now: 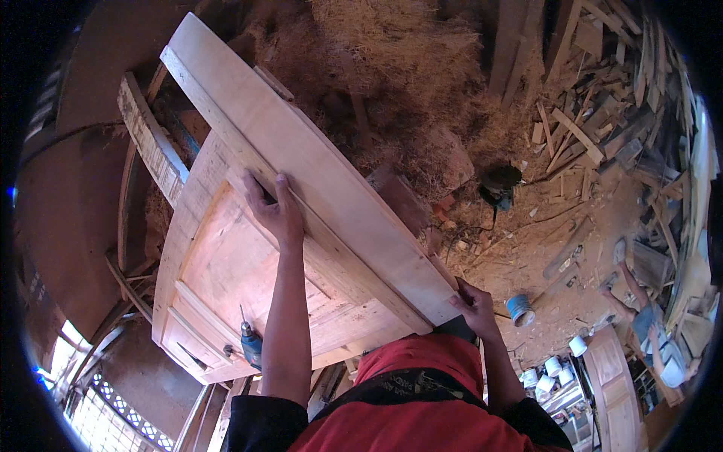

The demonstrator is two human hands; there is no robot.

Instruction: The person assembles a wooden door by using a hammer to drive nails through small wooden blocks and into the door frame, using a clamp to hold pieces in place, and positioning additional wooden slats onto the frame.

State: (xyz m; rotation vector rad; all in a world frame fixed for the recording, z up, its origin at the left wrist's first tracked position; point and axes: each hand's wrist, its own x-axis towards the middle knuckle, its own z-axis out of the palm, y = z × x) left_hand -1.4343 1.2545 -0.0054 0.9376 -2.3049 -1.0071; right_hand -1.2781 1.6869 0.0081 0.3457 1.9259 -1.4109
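Observation:
A wide pale wooden plank (pixel 316 162) lies slantwise across a large wooden panel door (pixel 248 233). A narrower wooden strip (pixel 331 252) runs along the plank's left side. My left hand (pixel 279 215) rests at this strip, thumb and fingers spread apart, with the fingertips on the wood. At the plank's near right end, my right hand (pixel 476 309) grips the corner, its thumb on top and the other fingers partly hidden round the edge. A blue power drill (pixel 251 348) with a thin bit sits on the door, left of my left forearm.
Wood shavings (pixel 399 53) cover the floor beyond the door. Scrap wood (pixel 602 113) is heaped at the right. A blue-and-white can (pixel 520 309) stands on the floor past my right hand. Another person (pixel 651 328) is at the far right, near a curved door piece (pixel 610 380).

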